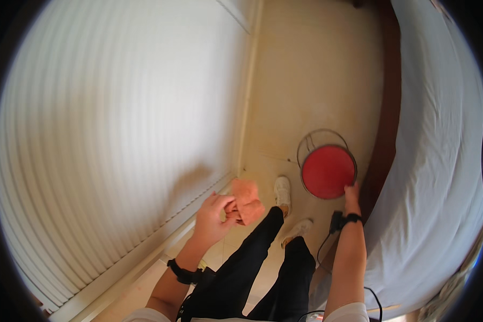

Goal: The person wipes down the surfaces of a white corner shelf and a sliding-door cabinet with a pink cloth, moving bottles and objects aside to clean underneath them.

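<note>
My left hand (pixel 217 217) pinches a crumpled orange cloth (pixel 247 203) between thumb and fingers, above the floor beside the ribbed white panel. At the right, my right hand (pixel 351 195) grips the near right edge of a round stool's red seat (pixel 329 172). The stool's metal ring shows past the far left side of the seat. Most of the stool's legs are hidden under it. Black straps with small devices are on both wrists.
A ribbed white panel (pixel 124 120) fills the left side. On the right, a bed or similar furniture with a dark reddish-brown side (pixel 388 100) bears a pale sheet (pixel 430 161). My white shoes (pixel 282 193) stand on the light floor (pixel 314 80) near the stool. A black cable runs near my right arm.
</note>
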Demonstrator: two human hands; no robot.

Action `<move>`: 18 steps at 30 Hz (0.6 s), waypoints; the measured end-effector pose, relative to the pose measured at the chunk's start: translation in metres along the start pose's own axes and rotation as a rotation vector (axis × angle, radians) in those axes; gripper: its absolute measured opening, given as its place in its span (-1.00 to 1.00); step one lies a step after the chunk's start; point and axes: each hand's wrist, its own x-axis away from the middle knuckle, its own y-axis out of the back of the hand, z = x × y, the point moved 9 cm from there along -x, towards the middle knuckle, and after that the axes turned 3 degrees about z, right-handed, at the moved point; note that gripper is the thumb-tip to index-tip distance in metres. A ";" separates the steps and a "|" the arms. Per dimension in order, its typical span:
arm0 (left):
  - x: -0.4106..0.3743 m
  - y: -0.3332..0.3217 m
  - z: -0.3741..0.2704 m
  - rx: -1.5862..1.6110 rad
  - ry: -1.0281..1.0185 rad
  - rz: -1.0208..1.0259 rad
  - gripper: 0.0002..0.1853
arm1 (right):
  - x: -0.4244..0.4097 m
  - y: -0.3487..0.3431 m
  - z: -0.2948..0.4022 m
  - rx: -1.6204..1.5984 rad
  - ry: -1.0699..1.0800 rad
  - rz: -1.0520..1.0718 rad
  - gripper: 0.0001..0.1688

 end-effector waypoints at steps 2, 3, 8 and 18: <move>-0.004 0.013 -0.004 0.067 -0.038 -0.015 -0.62 | 0.001 0.002 -0.018 -0.253 0.050 0.075 -0.10; -0.014 0.016 -0.008 0.103 -0.085 -0.026 -0.63 | -0.013 0.012 -0.029 -0.289 0.155 0.086 -0.15; 0.029 0.072 -0.031 0.079 -0.136 -0.168 -0.61 | 0.228 -0.054 0.186 -0.351 0.093 0.784 -0.37; 0.056 0.131 -0.055 0.304 -0.114 -0.360 -0.59 | 0.504 -0.104 0.361 -0.252 0.500 1.404 0.22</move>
